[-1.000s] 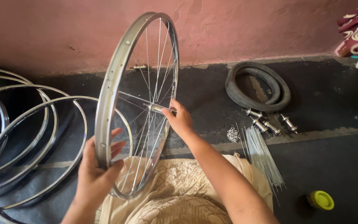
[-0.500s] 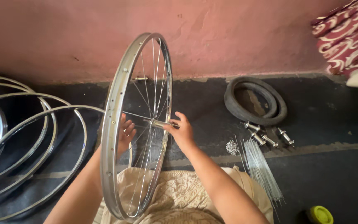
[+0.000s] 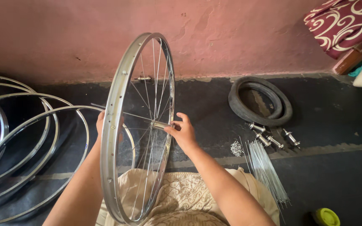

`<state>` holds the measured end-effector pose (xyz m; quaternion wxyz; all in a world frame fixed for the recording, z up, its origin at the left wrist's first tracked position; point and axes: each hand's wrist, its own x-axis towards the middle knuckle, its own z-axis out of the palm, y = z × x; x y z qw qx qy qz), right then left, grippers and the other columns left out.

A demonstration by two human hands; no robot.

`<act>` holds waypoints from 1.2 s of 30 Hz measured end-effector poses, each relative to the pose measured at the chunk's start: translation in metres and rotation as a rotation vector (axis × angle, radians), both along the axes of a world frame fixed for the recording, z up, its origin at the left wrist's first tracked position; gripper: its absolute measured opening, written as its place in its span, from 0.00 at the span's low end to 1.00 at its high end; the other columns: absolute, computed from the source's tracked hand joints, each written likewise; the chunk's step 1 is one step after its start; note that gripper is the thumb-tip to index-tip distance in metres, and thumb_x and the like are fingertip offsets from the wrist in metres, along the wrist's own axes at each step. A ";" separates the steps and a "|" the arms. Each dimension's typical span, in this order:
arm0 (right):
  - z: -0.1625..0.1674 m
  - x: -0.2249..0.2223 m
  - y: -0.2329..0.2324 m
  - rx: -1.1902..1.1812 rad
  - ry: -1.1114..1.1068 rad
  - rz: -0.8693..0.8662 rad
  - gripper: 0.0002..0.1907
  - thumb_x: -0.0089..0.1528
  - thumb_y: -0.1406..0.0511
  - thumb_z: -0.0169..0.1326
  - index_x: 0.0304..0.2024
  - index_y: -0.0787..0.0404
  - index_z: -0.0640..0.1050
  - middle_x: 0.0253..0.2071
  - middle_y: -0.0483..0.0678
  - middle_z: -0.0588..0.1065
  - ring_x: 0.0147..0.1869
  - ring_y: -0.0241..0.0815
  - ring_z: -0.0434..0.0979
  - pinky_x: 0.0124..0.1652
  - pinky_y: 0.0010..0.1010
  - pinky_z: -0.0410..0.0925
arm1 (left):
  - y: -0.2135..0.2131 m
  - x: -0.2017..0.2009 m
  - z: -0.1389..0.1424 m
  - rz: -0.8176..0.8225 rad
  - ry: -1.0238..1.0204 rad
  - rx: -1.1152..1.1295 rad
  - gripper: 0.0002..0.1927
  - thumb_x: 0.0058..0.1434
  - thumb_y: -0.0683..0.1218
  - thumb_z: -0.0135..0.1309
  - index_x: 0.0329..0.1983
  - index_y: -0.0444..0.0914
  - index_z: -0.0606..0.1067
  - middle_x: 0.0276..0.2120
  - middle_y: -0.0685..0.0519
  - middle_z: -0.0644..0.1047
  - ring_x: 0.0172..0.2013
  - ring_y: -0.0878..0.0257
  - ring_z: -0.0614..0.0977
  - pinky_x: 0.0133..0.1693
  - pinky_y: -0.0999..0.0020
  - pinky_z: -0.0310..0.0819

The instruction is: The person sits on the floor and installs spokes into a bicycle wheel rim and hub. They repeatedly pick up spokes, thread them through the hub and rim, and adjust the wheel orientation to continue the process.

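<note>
Spoked bicycle wheel point(image 3: 137, 125) stands upright, edge-on to the camera, axle horizontal. Right hand point(image 3: 184, 133) pinches the hub point(image 3: 161, 124); left hand point(image 3: 101, 123) sits behind the rim, grip hidden.

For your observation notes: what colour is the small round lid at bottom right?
Yellow-green round lid; seen in the head view.

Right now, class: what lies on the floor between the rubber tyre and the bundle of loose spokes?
In the head view, several metal hubs lie between the tyre and the spokes.
</note>
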<state>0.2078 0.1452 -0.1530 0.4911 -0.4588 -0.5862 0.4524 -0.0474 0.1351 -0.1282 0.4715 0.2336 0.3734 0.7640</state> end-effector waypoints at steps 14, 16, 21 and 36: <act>-0.005 -0.004 0.001 -0.004 -0.123 0.065 0.19 0.55 0.65 0.68 0.48 0.64 0.83 0.37 0.49 0.83 0.37 0.33 0.80 0.39 0.25 0.72 | -0.005 0.063 0.117 0.708 1.382 0.079 0.22 0.61 0.55 0.69 0.38 0.34 0.74 0.33 0.44 0.79 0.34 0.49 0.81 0.38 0.57 0.74; -0.005 -0.003 -0.001 0.051 -0.119 0.069 0.18 0.55 0.65 0.68 0.46 0.65 0.84 0.38 0.50 0.83 0.38 0.34 0.80 0.39 0.26 0.72 | 0.000 0.066 0.128 0.722 1.519 -0.040 0.29 0.52 0.61 0.73 0.31 0.35 0.71 0.28 0.44 0.78 0.30 0.46 0.80 0.33 0.54 0.73; 0.004 -0.003 -0.005 0.121 -0.130 0.065 0.16 0.56 0.65 0.66 0.46 0.65 0.84 0.40 0.51 0.83 0.41 0.35 0.83 0.41 0.25 0.73 | 0.023 0.067 0.133 0.818 1.761 0.042 0.29 0.46 0.61 0.73 0.31 0.34 0.74 0.26 0.45 0.78 0.27 0.45 0.81 0.29 0.52 0.75; 0.012 -0.001 -0.010 0.107 -0.185 0.021 0.15 0.55 0.63 0.66 0.44 0.60 0.85 0.46 0.50 0.82 0.46 0.42 0.84 0.48 0.30 0.72 | 0.029 0.051 0.095 -0.516 0.146 0.208 0.19 0.62 0.50 0.52 0.56 0.44 0.73 0.45 0.54 0.83 0.48 0.64 0.83 0.52 0.69 0.76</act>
